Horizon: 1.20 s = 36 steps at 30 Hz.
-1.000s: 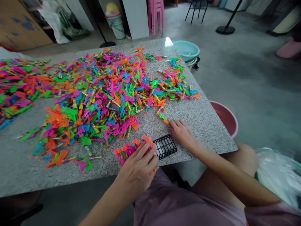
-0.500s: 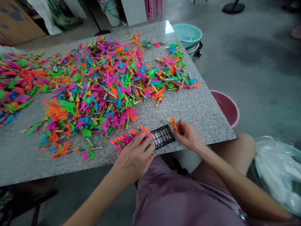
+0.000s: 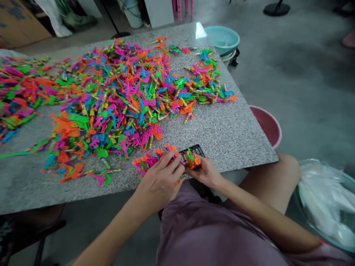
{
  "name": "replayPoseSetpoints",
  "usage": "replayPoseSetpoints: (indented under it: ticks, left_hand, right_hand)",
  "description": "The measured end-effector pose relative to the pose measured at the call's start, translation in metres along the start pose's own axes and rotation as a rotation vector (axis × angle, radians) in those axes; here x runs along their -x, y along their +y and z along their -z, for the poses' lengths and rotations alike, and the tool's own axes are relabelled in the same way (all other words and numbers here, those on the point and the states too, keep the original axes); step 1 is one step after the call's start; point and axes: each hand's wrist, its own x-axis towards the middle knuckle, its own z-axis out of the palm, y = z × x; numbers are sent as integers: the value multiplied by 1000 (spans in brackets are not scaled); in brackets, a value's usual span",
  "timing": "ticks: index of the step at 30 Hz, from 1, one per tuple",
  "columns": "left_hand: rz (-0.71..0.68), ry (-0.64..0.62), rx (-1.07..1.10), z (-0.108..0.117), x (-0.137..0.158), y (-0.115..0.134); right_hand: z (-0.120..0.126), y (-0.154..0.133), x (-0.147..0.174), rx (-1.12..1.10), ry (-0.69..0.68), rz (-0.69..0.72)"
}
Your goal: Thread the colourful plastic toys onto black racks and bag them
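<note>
Speckled tabletop (image 3: 224, 136); left fingers (image 3: 167, 159) hide part of black rack (image 3: 199, 149), grip unclear; right fingers (image 3: 203, 169) pinch orange-green piece (image 3: 190, 156).

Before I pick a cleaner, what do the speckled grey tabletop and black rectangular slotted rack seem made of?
Speckled grey tabletop: probably polished granite or a lookalike, given its grain and bright corner reflection. Black rectangular slotted rack: likely moulded plastic, judging by its thin grid; finish unclear.

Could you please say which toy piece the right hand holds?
The orange-and-green piece over the black rack; the others lie on the table or by the left hand.
</note>
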Motion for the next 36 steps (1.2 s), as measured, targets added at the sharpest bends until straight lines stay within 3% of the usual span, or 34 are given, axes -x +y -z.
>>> replayPoseSetpoints:
  ticks: [5,11,16,18,21,23,26,30,32,36]
  left_hand:
    - [4,5,18,-2,0,-1]
    - [-6,33,-2,-2,1,-2]
    - [-33,66,-58,-7,1,-2]
    - [-62,82,-91,-10,0,-2]
    - [-97,86,-109,-11,0,-3]
    - [-86,82,-91,-11,1,-3]
    - [-48,74,-55,-10,3,-4]
    - [-63,101,-55,-11,4,-5]
    - [-68,116,-67,-10,4,-5]
    - [-74,98,-56,-7,5,-6]
  right_hand:
    - [7,-2,-1,276,-69,101]
    - [-2,-12,2,615,-251,77]
    - [21,-14,-25,578,-389,256]
    - [42,-15,-58,624,-296,294]
    - [63,-14,-111,879,-2,268]
    - [67,-9,-132,1015,32,264]
    - [66,6,-131,1113,54,217]
    - [76,19,-113,1118,248,78]
    - [86,18,-115,1064,294,0]
    - [105,12,-123,793,226,-196]
